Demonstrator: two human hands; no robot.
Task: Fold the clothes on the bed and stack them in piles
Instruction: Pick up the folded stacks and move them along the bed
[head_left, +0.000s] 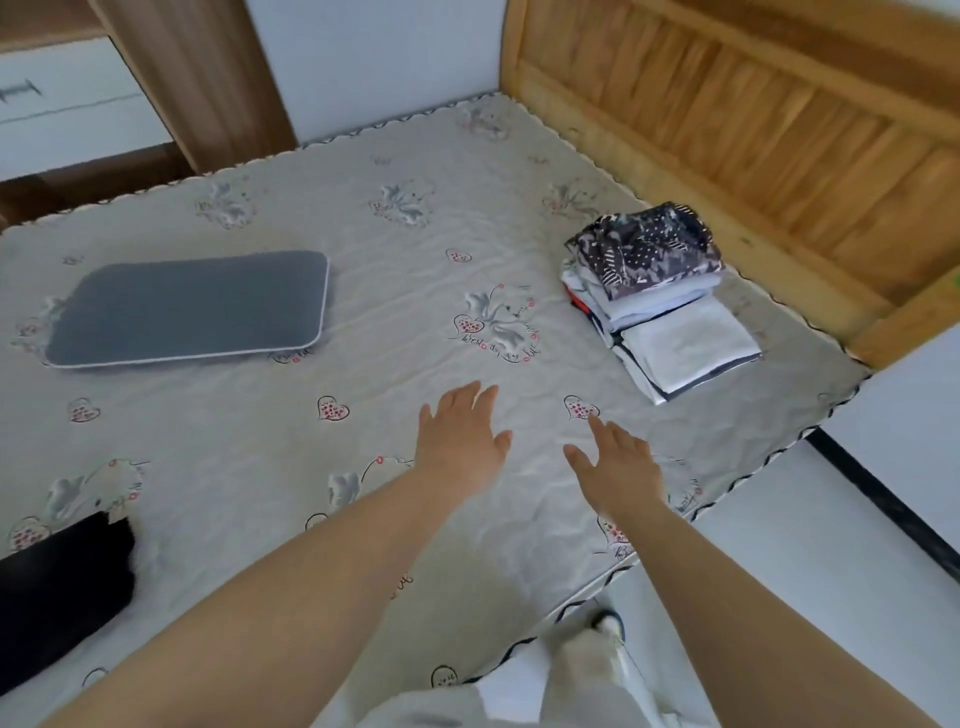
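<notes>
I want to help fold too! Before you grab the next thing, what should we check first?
1. Both hands free: ok. The left hand and right hand are open over the bed sheet, holding nothing.
2. Folding spot bare: ok. The sheet in front of the hands has nothing on it.
3. Stack tidy: ok. The pile of folded clothes sits near the wooden headboard; the patterned top piece looks a little rumpled.
4. Something left to fold: cannot tell. A black cloth lies at the near left edge, partly out of view.
5. Grey cushion out of the way: ok, far left.
</notes>
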